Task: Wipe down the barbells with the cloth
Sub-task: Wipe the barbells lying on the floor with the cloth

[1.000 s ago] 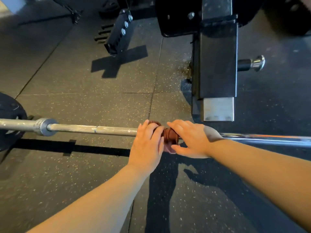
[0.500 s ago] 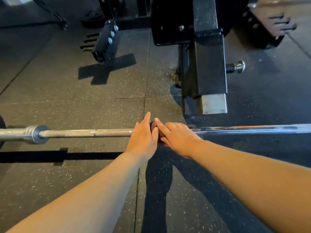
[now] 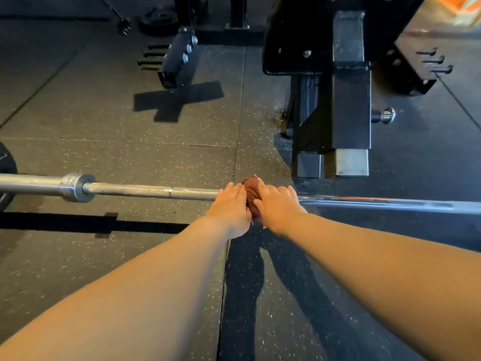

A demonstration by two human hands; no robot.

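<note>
A steel barbell (image 3: 145,192) runs left to right across the rubber floor, its collar (image 3: 75,187) at the left. A reddish-brown cloth (image 3: 250,190) is wrapped around the bar near its middle. My left hand (image 3: 230,208) grips the cloth and bar from the left side. Right beside it, my right hand (image 3: 277,205) grips the cloth from the right, fingers curled over the bar. Most of the cloth is hidden between the two hands.
A black rack upright (image 3: 346,100) with a steel pin (image 3: 385,115) stands just beyond the bar on the right. A black weight plate (image 3: 5,162) sits on the bar's left end. Another rack foot (image 3: 177,61) with pegs lies farther back left.
Both hands have closed tighter together over the cloth, hiding more of it. The camera view has tilted up, showing more of the rack behind.
</note>
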